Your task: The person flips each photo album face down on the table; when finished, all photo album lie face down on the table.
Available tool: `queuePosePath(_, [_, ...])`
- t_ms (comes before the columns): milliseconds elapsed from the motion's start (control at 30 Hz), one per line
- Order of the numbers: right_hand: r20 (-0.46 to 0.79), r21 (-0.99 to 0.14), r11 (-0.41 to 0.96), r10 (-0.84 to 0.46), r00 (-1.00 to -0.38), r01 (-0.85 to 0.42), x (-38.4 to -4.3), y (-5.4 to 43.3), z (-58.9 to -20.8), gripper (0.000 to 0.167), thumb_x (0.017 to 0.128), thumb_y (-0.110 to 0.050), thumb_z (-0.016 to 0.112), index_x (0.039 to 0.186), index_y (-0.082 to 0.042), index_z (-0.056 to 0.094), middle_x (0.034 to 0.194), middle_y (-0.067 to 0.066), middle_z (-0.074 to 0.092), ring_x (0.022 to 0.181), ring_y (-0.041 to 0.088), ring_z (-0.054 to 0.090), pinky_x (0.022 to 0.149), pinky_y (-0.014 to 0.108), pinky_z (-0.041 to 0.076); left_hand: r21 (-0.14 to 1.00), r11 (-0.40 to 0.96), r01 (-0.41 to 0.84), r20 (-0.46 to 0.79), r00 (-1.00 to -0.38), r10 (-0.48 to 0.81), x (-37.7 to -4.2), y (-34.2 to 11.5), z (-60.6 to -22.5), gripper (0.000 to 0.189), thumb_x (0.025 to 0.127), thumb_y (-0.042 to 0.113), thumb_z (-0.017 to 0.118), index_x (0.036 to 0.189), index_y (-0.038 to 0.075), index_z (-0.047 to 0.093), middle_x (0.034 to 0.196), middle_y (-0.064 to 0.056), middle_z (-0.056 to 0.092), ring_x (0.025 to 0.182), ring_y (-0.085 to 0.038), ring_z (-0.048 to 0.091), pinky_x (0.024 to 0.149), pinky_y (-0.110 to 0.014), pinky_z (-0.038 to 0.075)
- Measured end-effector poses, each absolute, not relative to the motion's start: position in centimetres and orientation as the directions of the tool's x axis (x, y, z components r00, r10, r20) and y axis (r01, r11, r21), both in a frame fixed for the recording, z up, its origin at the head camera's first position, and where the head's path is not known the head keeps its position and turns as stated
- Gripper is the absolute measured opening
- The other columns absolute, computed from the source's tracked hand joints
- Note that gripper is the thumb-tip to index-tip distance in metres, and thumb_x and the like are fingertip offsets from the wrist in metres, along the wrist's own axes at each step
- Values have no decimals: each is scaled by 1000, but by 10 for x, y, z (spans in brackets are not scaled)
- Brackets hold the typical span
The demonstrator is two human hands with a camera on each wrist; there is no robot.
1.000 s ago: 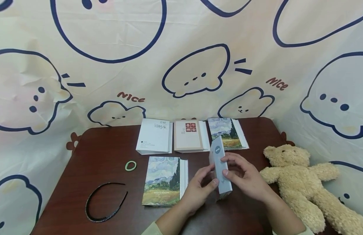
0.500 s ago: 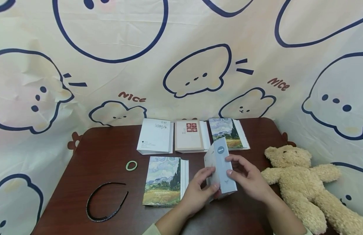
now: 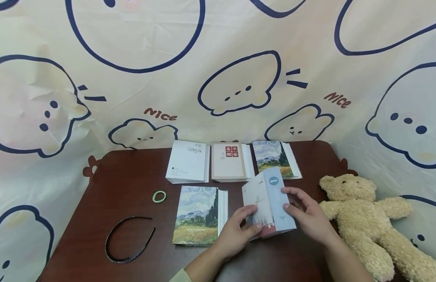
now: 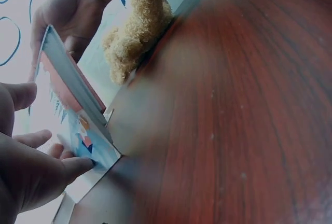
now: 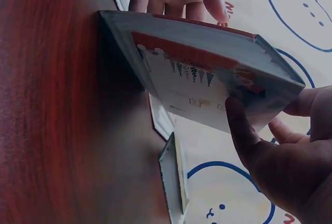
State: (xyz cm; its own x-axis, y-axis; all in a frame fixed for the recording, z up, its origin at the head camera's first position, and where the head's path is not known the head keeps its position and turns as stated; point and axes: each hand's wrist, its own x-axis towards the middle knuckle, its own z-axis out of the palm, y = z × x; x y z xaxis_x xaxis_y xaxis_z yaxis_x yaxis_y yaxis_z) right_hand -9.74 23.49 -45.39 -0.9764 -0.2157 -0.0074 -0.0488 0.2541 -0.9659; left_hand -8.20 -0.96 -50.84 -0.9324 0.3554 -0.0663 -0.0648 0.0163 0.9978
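Observation:
Both hands hold a thick photo album (image 3: 261,203) with a pale-blue spine and a white cover, reddish along the bottom. It is tilted on edge above the front right of the table. My left hand (image 3: 239,227) has its thumb and fingers on the white front cover, near its lower left. At the spine, my right hand (image 3: 307,213) grips with its thumb; in the right wrist view a finger lies on the far cover (image 5: 194,86). The left wrist view shows the lower edge (image 4: 72,73) close to the tabletop; whether it touches is unclear.
Along the back stand a white album (image 3: 187,162), a beige album (image 3: 227,162) and a painted-landscape album (image 3: 268,156). Another landscape album (image 3: 196,215) lies left of the hands. Further left are a green hair tie (image 3: 159,192) and a dark headband (image 3: 107,246). A teddy bear (image 3: 355,211) sits right.
The held album has turned so that its front cover faces the head camera more, and its spine has shifted right. My right hand has moved slightly right with it.

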Motion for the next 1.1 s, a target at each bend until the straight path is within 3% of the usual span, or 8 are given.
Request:
queuePosePath(433, [-176, -954, 258, -76, -981, 152, -102, 243, -464, 44, 106, -9, 56, 149, -5, 47, 144, 25, 52, 115, 21, 62, 80, 31, 59, 993, 66, -98, -115, -924, 366, -85, -20, -510, 53, 98, 16, 72, 147, 3, 56, 154, -20, 46, 143, -38, 43, 115, -45, 40])
queuePosePath(767, [-194, -908, 378, -5, -981, 178, -100, 248, -481, 46, 105, -11, 58, 150, -7, 48, 145, 23, 53, 125, 32, 58, 84, 22, 55, 984, 113, -140, -174, -908, 382, -80, -26, -510, 57, 99, 18, 73, 150, 6, 53, 159, -19, 44, 146, -35, 42, 113, -45, 43])
queuePosePath(1100, [-229, -807, 555, 21, -973, 202, -100, 245, -490, 48, 102, -12, 61, 148, -3, 51, 128, 21, 64, 102, 25, 65, 74, 29, 54, 974, 190, -120, -190, -891, 412, -77, -29, -509, 59, 101, 22, 69, 153, 5, 49, 161, -19, 40, 149, -37, 36, 115, -47, 40])
